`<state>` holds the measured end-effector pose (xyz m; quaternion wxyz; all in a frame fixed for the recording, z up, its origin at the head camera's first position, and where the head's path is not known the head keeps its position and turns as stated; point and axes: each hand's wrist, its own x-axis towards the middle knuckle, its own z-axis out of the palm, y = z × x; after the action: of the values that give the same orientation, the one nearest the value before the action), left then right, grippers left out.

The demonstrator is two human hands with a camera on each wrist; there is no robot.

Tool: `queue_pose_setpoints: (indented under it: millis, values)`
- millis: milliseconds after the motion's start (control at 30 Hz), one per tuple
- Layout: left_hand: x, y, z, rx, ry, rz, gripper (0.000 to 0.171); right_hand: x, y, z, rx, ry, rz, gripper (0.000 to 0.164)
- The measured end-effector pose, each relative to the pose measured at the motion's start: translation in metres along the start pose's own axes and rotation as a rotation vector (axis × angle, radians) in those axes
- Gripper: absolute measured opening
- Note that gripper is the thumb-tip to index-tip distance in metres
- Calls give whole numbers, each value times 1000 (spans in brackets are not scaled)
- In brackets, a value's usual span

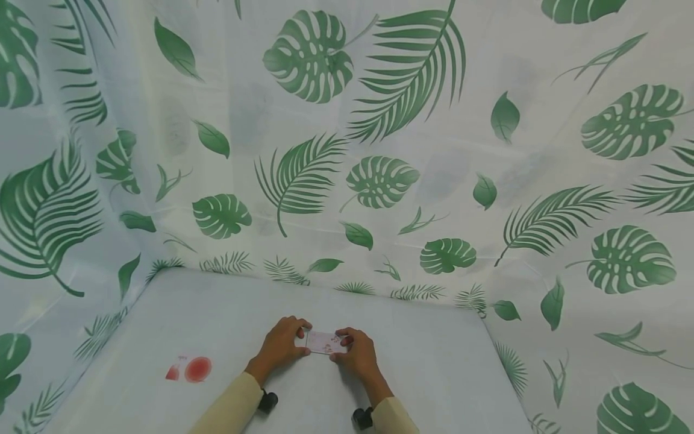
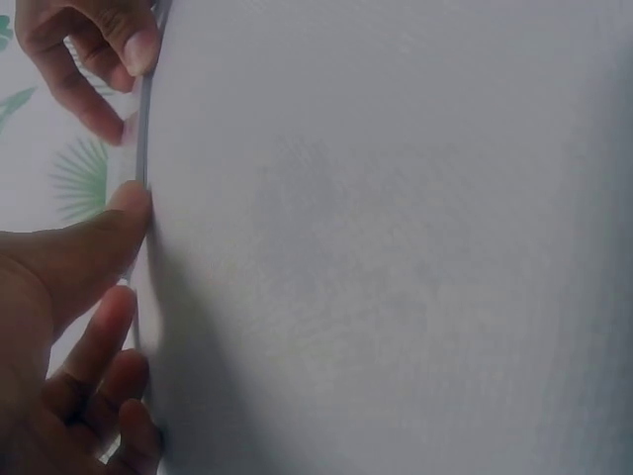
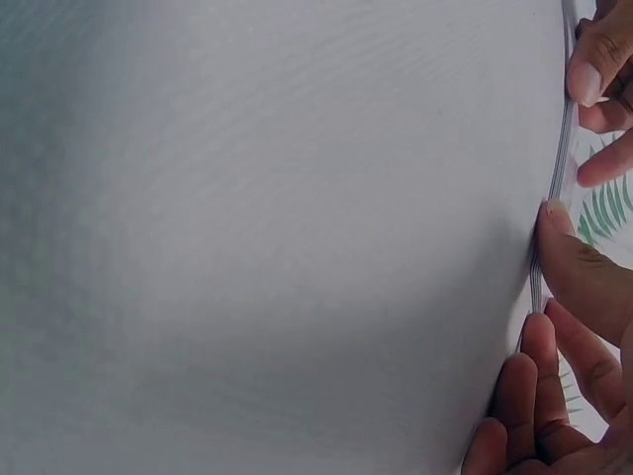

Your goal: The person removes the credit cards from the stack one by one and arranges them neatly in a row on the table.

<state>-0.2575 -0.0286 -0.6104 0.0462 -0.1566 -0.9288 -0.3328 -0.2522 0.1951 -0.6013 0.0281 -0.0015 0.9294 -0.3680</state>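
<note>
In the head view, a small flat rectangular card-like piece point(image 1: 323, 342), pale with red print, is held just above or against the white table. My left hand point(image 1: 283, 345) pinches its left end, and my right hand point(image 1: 358, 354) grips its right end. Both wrist views catch the piece nearly edge-on. A pink bit of its face point(image 2: 128, 131) shows between the hands in the left wrist view. Thin layered lines run along its edge point(image 3: 560, 158) in the right wrist view. The fingers cover both ends, and its exact kind cannot be told.
On the white table point(image 1: 125, 337), left of the hands, lie a red round shape point(image 1: 197, 369) and a smaller red wedge shape point(image 1: 172, 372) with faint pink marks above it. Leaf-printed white sheeting point(image 1: 379, 241) stands round the table's back and sides.
</note>
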Motion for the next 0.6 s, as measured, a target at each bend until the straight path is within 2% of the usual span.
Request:
queue_pose_setpoints:
  millis: [367,600]
  values:
    - [2,-2,3,16,-14,8,43,0,3,2,14,13,1,50]
    - [4,2,-2,-31,-30,-18,44,-1,3,-1,39,12,-23,50]
